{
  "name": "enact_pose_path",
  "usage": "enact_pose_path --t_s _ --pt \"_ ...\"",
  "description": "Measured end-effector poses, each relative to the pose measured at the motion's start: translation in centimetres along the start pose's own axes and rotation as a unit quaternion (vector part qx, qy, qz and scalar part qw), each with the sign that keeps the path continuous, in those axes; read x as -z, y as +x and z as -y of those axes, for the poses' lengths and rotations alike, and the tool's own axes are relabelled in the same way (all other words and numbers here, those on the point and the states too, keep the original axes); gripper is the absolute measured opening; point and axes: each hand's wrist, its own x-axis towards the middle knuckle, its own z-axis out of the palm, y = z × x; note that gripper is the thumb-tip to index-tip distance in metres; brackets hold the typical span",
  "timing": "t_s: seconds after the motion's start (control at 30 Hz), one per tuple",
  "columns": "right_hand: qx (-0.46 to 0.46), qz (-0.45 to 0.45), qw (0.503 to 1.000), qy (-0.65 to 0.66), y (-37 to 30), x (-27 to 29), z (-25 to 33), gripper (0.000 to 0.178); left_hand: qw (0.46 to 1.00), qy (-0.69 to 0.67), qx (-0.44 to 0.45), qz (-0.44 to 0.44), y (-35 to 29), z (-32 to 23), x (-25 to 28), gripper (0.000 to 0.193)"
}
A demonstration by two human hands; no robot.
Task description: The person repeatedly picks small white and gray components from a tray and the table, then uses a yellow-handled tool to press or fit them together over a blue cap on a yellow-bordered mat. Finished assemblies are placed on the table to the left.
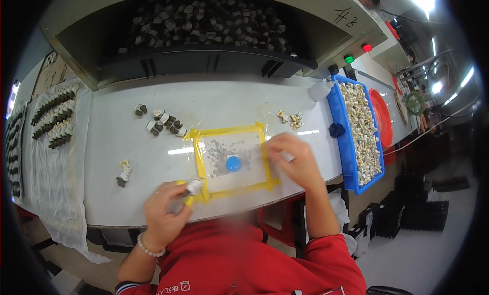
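Note:
My left hand, with yellow covers on its fingertips, grips a small white figurine part by the lower left corner of a yellow-taped rectangle. Inside the rectangle, among grey smudges, is a round blue cap. My right hand hovers at the right taped edge, its fingers blurred by motion; whether they hold anything I cannot make out. Beyond it lie a few small white-and-gold pieces. Several white pieces with dark bases are grouped at the left, and a joined figurine lies nearer me.
A blue tray full of white-gold pieces stands at the right, beside a white bottle and red basin. At the back, a dark bin holds many pieces. Rows of figurines lie on plastic sheeting at left.

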Motion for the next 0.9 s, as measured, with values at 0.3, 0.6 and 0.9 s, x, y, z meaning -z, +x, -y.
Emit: enact_pose_path --t_s 0.3,0.6,0.9 --pt "-0.267 -0.181 0.945 -0.051 -0.4 1.3 -6.4 0.022 0.913 0.388 -0.082 -0.092 -0.8 2.0 6.0 0.036" --pt "-0.164 -0.032 0.970 0.176 -1.6 -0.2 -2.9 0.018 0.942 0.328 -0.053 -0.040 6.5 -0.4 4.7 0.039" --pt "-0.053 0.074 0.995 0.052 -1.2 -1.5 0.1 0.029 0.924 0.376 0.031 0.066 9.3 1.7 3.3 0.032"
